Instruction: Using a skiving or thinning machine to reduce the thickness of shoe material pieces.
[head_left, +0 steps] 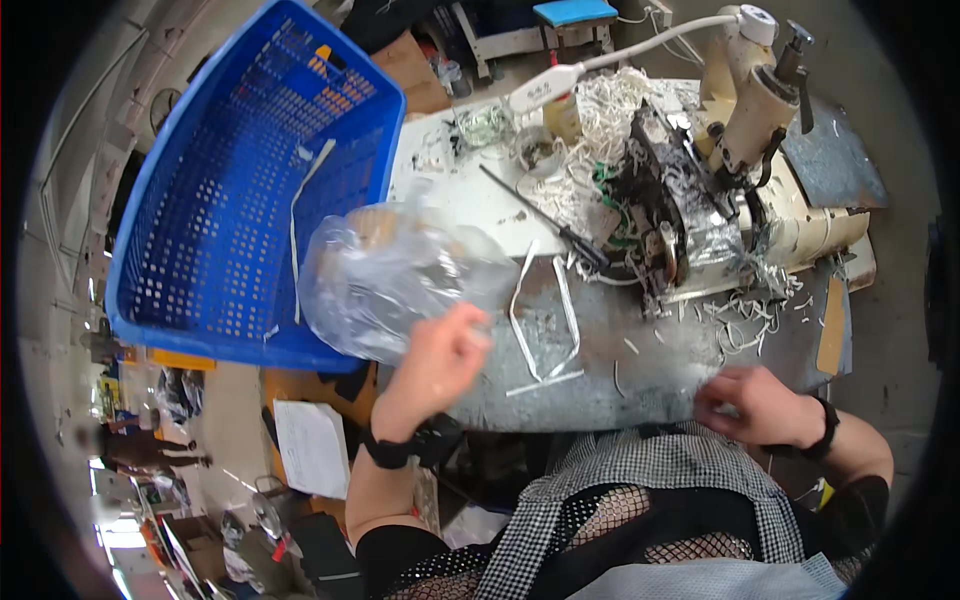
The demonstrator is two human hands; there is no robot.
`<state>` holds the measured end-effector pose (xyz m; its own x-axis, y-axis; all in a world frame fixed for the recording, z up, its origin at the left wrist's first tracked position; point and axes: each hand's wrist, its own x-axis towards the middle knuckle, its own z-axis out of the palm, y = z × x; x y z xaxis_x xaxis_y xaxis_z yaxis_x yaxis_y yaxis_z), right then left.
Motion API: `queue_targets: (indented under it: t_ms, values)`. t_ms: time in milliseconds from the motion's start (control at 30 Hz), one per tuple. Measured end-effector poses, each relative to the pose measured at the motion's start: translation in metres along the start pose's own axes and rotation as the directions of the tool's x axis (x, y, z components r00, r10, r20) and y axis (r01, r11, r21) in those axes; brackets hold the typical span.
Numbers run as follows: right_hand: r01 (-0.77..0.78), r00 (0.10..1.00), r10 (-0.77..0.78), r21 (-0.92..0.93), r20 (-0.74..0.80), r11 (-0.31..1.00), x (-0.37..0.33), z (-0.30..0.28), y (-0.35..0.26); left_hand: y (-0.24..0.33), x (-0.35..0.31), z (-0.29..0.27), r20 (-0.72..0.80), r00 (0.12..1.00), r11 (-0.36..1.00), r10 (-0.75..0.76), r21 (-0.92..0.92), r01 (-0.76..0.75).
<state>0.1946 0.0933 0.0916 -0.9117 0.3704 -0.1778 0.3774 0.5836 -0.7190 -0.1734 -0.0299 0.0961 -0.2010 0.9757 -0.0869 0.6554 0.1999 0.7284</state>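
We see the left hand [440, 358] curled at the near side of the bag [370, 275]; we cannot tell whether it grips. The right hand [752, 405], blurred at the bench [560, 405], is equally unclear. The bag overlaps the crate [220, 220] in our view.

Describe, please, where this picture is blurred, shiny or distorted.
Head view: crumpled clear plastic bag, softened by blur, with shiny highlights; head view: blue perforated plastic crate, edges bowed by fisheye distortion; head view: picture corners dark.
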Motion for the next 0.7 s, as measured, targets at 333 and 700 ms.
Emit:
queue_targets:
  t_ms: [333,700]
  values:
    - [0.492,0.862,-0.489,-0.008,-0.133,0.87,0.12,0.033,-0.053,-0.021,-0.039,-0.02,-0.311,0.834,0.548,0.455,0.837,0.013]
    - [0.576,0.754,-0.592,-0.149,-0.285,0.804,0.169,0.087,-0.06,-0.014,-0.079,0.048,-0.315,0.948,0.993,0.037,-0.099,-0.071]
